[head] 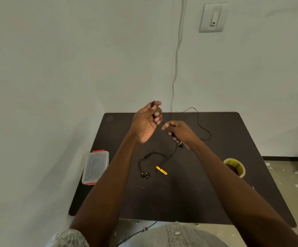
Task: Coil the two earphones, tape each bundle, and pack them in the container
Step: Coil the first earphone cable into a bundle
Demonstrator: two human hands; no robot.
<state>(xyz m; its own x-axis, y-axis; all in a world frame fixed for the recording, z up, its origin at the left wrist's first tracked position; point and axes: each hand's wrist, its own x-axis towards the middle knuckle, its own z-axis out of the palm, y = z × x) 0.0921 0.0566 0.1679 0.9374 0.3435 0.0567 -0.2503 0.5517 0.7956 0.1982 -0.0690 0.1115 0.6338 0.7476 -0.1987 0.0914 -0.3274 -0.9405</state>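
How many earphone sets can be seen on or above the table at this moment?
2. One black earphone cable is held up between the left hand and right hand, trailing across the table. The black-and-yellow earphone lies loose mid-table.

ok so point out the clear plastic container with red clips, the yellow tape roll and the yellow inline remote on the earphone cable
clear plastic container with red clips (95, 167): head view, middle of its lid
yellow tape roll (240, 168): head view, right rim
yellow inline remote (161, 170): head view, middle of its body

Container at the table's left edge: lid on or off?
On. The container lies closed, its clear lid in place with red clips at both ends.
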